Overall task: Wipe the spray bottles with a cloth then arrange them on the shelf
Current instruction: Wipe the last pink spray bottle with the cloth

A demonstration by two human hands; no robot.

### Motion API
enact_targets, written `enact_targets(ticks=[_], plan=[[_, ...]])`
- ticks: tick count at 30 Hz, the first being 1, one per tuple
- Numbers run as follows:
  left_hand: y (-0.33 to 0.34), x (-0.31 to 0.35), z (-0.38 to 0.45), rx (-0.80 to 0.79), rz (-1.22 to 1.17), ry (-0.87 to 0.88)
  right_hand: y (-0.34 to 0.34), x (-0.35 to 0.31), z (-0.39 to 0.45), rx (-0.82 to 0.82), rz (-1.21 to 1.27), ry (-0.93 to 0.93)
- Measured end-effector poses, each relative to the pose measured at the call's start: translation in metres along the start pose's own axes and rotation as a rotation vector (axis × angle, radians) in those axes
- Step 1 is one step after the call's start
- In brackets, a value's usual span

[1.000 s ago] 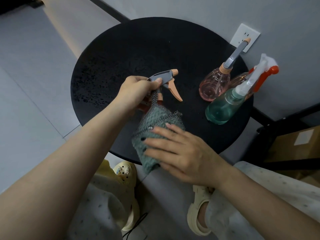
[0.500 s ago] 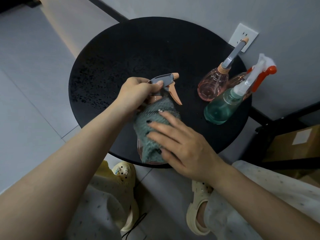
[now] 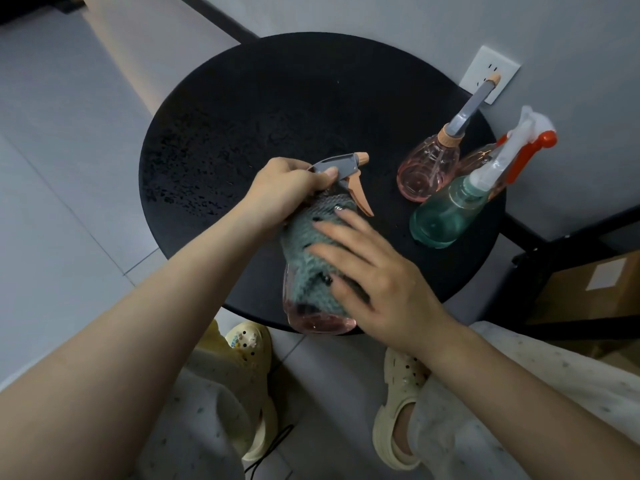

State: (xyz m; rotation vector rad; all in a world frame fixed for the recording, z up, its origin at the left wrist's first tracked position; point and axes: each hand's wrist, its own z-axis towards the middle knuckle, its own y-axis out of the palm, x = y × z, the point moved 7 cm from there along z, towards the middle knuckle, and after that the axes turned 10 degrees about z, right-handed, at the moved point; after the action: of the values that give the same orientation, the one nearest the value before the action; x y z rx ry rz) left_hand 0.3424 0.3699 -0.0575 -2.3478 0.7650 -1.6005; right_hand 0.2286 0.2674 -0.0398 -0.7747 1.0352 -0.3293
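Note:
My left hand [image 3: 287, 190] grips the neck of a pink spray bottle [image 3: 317, 320] with a grey head and an orange trigger, held tilted over the near edge of the round black table [image 3: 242, 109]. My right hand [image 3: 377, 275] presses a grey-green knitted cloth [image 3: 311, 233] against the bottle's body, which the cloth mostly covers. At the table's right side stand a second pink bottle [image 3: 426, 168] with a grey head, a green bottle [image 3: 446, 213] with a white head, and behind it a third bottle [image 3: 533, 147] with a red trigger, mostly hidden.
A white wall socket [image 3: 490, 72] sits on the grey wall behind the table. A black metal frame [image 3: 540, 251] and a cardboard box [image 3: 595, 289] are at the right. My feet in pale clogs [image 3: 398, 386] stand on the tiled floor below.
My right hand has slid the cloth up the bottle toward its neck, uncovering the pink base. The left hand holds the bottle much where it was.

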Motion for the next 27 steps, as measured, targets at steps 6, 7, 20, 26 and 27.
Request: enact_targets(ticks=[6, 7, 20, 26, 27], plan=[[0.001, -0.001, 0.000, -0.006, -0.009, 0.011, 0.001, 0.000, 0.001, 0.034, 0.008, 0.044], [-0.001, -0.001, 0.000, 0.004, -0.022, 0.005, 0.004, -0.005, -0.001, -0.003, -0.024, -0.024], [-0.012, 0.001, 0.004, 0.021, -0.044, 0.000, 0.015, -0.024, -0.009, -0.155, -0.129, -0.293], [-0.001, 0.006, -0.002, -0.033, -0.089, 0.015, -0.006, 0.009, 0.004, 0.090, 0.227, 0.112], [-0.002, 0.006, -0.001, -0.034, -0.100, 0.013, -0.007, 0.010, 0.004, 0.116, 0.252, 0.136]])
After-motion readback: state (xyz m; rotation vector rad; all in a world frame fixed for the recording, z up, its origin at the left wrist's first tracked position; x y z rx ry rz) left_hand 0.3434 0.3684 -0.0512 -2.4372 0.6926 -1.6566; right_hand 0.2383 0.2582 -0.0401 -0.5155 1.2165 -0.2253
